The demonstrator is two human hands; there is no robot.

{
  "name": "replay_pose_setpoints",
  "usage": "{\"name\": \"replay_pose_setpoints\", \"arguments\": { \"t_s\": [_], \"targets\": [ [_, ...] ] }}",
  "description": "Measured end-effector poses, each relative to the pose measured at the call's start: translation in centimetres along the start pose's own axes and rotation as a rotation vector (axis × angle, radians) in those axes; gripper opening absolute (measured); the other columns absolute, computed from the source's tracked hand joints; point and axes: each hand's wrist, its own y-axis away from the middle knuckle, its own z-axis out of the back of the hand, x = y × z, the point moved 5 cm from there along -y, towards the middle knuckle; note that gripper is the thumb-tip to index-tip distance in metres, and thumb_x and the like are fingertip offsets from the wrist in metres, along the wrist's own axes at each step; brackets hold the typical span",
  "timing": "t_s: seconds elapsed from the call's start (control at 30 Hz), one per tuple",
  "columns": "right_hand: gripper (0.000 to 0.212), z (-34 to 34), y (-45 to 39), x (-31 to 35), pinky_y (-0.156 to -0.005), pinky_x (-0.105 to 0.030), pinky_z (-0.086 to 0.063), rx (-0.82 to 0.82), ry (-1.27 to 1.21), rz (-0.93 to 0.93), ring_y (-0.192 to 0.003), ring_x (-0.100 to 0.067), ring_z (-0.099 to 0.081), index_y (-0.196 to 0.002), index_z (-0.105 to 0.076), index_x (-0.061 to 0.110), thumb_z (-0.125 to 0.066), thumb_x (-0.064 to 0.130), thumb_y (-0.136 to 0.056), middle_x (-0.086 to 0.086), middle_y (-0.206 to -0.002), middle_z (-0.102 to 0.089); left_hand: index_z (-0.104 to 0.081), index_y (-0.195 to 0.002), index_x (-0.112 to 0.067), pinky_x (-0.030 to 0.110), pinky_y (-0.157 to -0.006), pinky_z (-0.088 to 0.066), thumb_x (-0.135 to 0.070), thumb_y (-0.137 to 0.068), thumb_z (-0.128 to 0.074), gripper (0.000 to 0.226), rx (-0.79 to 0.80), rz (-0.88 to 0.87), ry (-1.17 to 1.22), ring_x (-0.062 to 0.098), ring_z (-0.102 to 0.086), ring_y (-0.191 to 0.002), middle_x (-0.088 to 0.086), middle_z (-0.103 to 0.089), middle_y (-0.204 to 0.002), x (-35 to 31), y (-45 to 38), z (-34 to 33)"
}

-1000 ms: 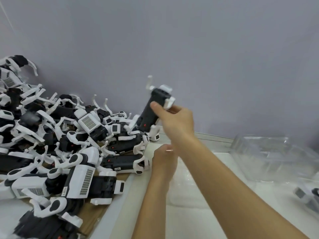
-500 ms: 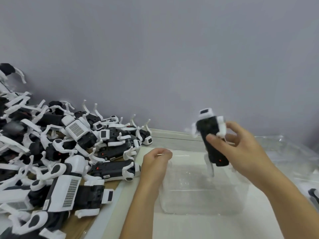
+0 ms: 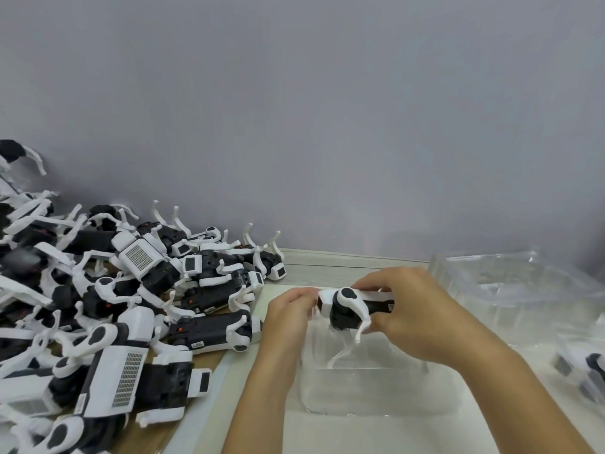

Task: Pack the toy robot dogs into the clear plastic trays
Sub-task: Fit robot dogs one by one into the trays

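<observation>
Both my hands, left hand (image 3: 289,314) and right hand (image 3: 404,309), grip one toy robot dog (image 3: 352,306) over the clear tray (image 3: 376,388), legs down to seat it.

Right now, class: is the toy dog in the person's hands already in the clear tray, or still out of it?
Out. Both hands hold the toy dog above the clear tray; only its white legs reach toward the opening.

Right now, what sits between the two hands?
In the head view, the toy robot dog: left hand holds its head end, right hand grips its body, above the clear tray.
</observation>
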Motion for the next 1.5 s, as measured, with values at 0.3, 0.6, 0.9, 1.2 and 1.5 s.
{"name": "replay_pose_setpoints", "arguments": {
  "t_s": [0.3, 0.6, 0.9, 1.2, 1.5],
  "targets": [
    [0.021, -1.0, -0.1, -0.3, -0.073, -0.029, -0.053, -0.031, 0.037, -0.043, -0.085, -0.004, -0.055, -0.092, -0.071, 0.033, -0.074, 0.019, -0.077, 0.016, -0.090, -0.058, -0.077, -0.086, -0.012, 0.048, -0.099, -0.050, -0.011, -0.086, -0.064, 0.013, -0.016, 0.000, 0.026, 0.031, -0.069, -0.103, 0.011, -0.076, -0.095, 0.0, 0.0, -0.1],
    [0.026, -1.2, 0.1, -0.5, -0.085, -0.033, -0.040, -0.071, 0.133, -0.025, -0.093, -0.008, -0.045, -0.096, -0.067, 0.036, -0.067, 0.016, -0.080, 0.019, -0.088, -0.056, -0.075, -0.086, -0.012, 0.051, -0.101, -0.047, -0.030, -0.084, -0.064, 0.020, 0.017, -0.040, 0.026, 0.031, -0.067, -0.104, 0.008, -0.074, -0.095, -0.4, 0.4, -0.3],
    [0.020, -1.5, -0.1, -1.2, -0.064, -0.019, -0.036, -0.098, 0.050, -0.013, -0.089, -0.007, -0.051, -0.088, -0.064, 0.030, -0.072, 0.016, -0.076, 0.015, -0.086, -0.058, -0.075, -0.081, -0.032, 0.042, -0.101, -0.048, -0.044, -0.063, -0.068, 0.023, 0.054, -0.046, -0.035, 0.018, -0.067, -0.102, -0.007, -0.073, -0.090, -0.6, 0.6, -0.7],
    [0.020, -2.2, -0.1, -1.5, -0.069, -0.018, -0.036, -0.140, 0.127, -0.009, -0.091, -0.006, -0.048, -0.094, -0.067, 0.030, -0.066, 0.016, -0.080, 0.018, -0.089, -0.056, -0.072, -0.092, -0.029, 0.025, -0.082, -0.045, -0.019, -0.088, -0.072, 0.010, 0.008, -0.053, -0.085, 0.004, -0.064, -0.100, -0.014, -0.070, -0.102, 0.3, -0.2, -0.2],
    [0.032, -2.2, -0.2, -2.0, -0.066, -0.014, -0.036, -0.128, 0.050, -0.040, -0.092, -0.003, -0.048, -0.101, -0.058, 0.036, -0.071, 0.018, -0.078, 0.017, -0.093, -0.053, -0.077, -0.085, -0.020, 0.054, -0.108, -0.043, -0.033, -0.069, -0.071, 0.022, 0.031, 0.036, 0.072, 0.032, -0.064, -0.112, 0.006, -0.073, -0.105, -0.3, 0.3, -0.5]
  ]
}}
